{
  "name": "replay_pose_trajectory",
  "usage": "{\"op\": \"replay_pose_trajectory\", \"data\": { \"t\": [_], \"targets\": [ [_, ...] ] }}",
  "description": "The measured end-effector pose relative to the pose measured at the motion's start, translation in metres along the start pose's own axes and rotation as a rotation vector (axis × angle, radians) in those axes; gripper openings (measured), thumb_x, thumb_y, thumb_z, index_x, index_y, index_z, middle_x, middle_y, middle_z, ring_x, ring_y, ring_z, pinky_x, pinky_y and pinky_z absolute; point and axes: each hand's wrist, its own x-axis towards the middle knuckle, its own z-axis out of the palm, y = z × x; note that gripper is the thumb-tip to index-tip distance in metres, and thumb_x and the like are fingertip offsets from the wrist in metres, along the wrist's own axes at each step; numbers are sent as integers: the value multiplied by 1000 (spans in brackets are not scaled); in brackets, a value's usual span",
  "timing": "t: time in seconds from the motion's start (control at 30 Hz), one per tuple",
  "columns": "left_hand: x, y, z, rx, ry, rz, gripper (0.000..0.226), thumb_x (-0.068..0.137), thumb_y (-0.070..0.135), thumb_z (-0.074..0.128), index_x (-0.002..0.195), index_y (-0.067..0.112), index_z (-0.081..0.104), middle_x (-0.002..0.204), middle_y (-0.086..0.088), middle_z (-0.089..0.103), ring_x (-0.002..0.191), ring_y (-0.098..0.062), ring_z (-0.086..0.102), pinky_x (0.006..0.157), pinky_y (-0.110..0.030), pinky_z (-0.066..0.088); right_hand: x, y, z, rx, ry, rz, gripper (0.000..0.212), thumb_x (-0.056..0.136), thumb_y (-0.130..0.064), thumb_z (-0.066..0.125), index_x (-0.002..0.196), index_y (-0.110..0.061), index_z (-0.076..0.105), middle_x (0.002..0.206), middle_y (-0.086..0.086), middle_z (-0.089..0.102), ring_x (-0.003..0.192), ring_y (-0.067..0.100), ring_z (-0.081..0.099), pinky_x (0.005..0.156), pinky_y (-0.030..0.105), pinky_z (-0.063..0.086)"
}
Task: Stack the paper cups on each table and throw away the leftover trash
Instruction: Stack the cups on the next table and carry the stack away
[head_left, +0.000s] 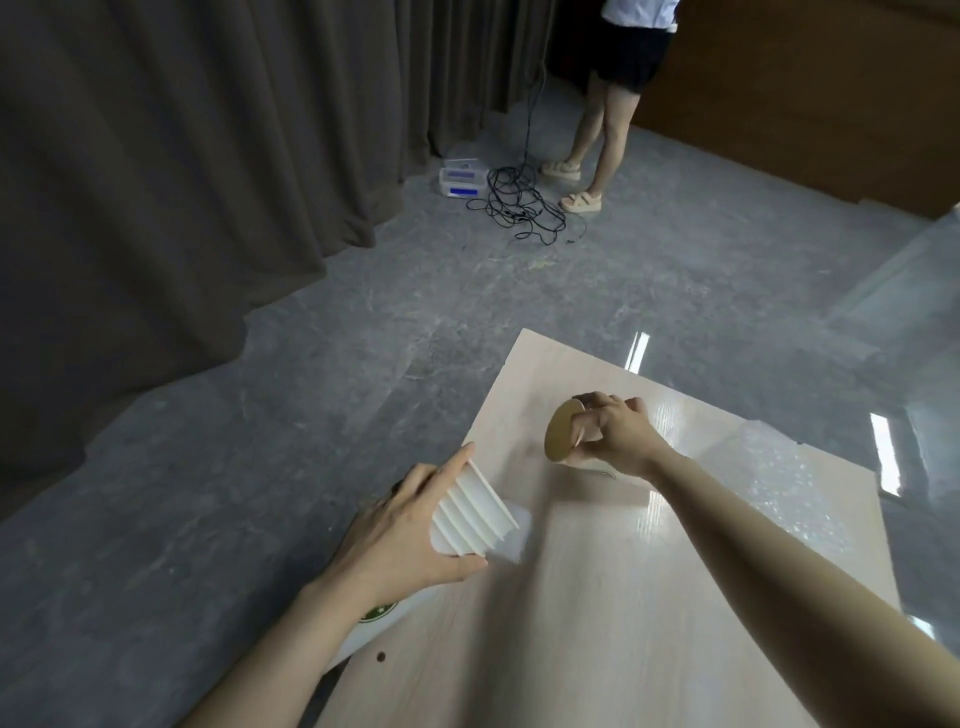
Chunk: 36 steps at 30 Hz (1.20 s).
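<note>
left hand (400, 535) grips stack of paper cups (470, 512) | right hand (615, 439) grips single cup (563, 434) above table (597, 623)

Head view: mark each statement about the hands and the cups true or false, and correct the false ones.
1. The left hand grips a stack of white paper cups. True.
2. The right hand is empty. False: it holds a single cup, whose brown round end faces the camera.
3. Both hands are over the pale wooden table. True.
4. The single cup is already nested in the stack. False: they are apart, one in each hand.
5. Cables lie on the table. False: they lie on the floor, near a standing person.
</note>
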Motion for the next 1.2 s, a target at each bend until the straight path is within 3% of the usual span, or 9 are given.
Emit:
{"op": "replay_pose_trajectory", "data": {
  "t": [0.1,0.2,0.27,0.4,0.53,0.67,0.93,1.07,1.2],
  "targets": [
    [-2,8,3,-3,-1,12,104,61,73,62,132,71,-14,124,32,29,101,-6,51,76,-29,46,-23,3,-13,186,51,29,38,68,-26,83,55,-47,54,125,-13,54,112,12,44,89,25,15],
    [-5,20,6,-8,5,21,103,61,73,62,132,71,-12,125,35,27,98,-4,49,71,-26,43,-50,7,-23,334,119,72,37,65,-19,85,56,-43,58,116,-19,56,117,15,50,104,31,20],
    [-7,30,10,-4,3,38,103,60,73,62,132,71,-12,126,36,26,97,-4,49,68,-24,40,-72,10,-27,528,172,90,27,66,-13,85,65,-32,65,119,-13,60,118,16,53,110,37,29],
    [-15,46,20,-13,-1,69,103,62,69,64,135,69,-9,125,34,27,100,-8,52,76,-28,47,-118,10,-33,1016,351,104,15,69,1,78,70,-7,65,113,2,68,108,20,62,96,33,46],
    [-24,57,31,-13,-5,89,105,61,70,63,135,68,-10,121,34,28,94,-3,48,75,-27,46,-164,15,-39,1235,516,168,8,70,-6,74,72,-9,67,86,-3,71,84,11,65,82,25,51],
    [-31,69,41,28,-30,129,108,62,68,64,136,66,-14,119,32,30,93,-1,47,71,-21,40,-199,21,-37,1417,626,261,12,77,-8,68,72,-19,70,87,-1,68,85,15,63,86,36,53],
    [-35,94,59,81,-51,228,108,60,74,58,136,64,-18,123,29,30,106,1,41,88,-28,41,-243,17,-34,1464,503,198,10,73,-20,71,81,-15,69,95,6,68,94,21,65,88,39,56],
    [-36,105,64,57,-43,258,110,60,74,62,137,64,-16,118,28,32,89,6,31,74,-24,37,-252,9,-24,1443,440,190,9,75,-19,69,83,-13,69,91,6,69,92,20,67,85,35,57],
    [-34,110,69,-43,-35,278,111,57,73,67,137,66,-10,121,33,32,97,5,43,72,-23,39,-259,-1,-11,1441,410,210,15,78,-20,67,89,-9,65,95,6,69,101,23,65,93,40,53]
  ]
}}
